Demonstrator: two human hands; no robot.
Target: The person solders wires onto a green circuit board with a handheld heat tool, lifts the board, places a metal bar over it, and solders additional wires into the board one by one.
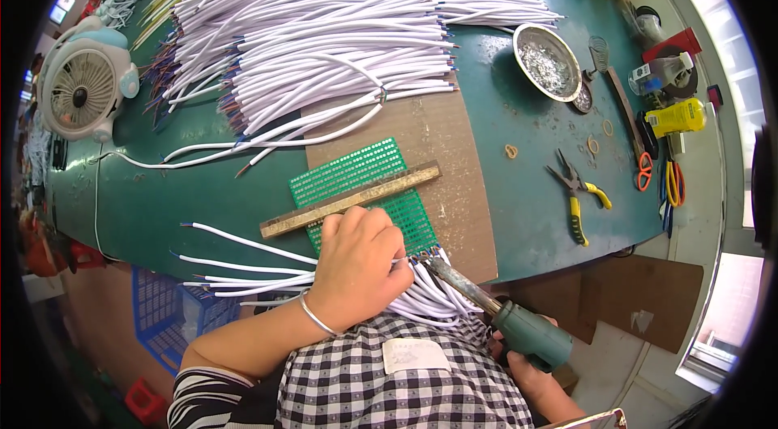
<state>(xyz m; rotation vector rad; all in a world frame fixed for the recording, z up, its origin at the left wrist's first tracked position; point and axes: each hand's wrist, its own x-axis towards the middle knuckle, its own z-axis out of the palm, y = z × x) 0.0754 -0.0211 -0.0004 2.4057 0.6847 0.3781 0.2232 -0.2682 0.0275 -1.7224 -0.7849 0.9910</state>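
Note:
A green perforated circuit board (348,170) lies on brown cardboard (458,186), with a narrow wooden bar (352,200) across it. My left hand (361,267) is closed at the board's near edge, thumb and forefinger pinching the end of a white cable; the fingers partly hide the grip. Several white cables (433,295) run from that edge toward my checked apron, and others (267,275) spread out left of the hand. My right hand (527,376) is wrapped round the green handle of a soldering iron (531,334). Its metal tip reaches the cable ends at the board's edge.
Large bundles of white cables (340,48) fill the far side of the green table. A fan (81,93) stands at left. On the right are a metal bowl (547,63), yellow-handled pliers (577,194), orange-handled scissors (644,170) and bottles (677,117). A blue crate (162,315) sits below.

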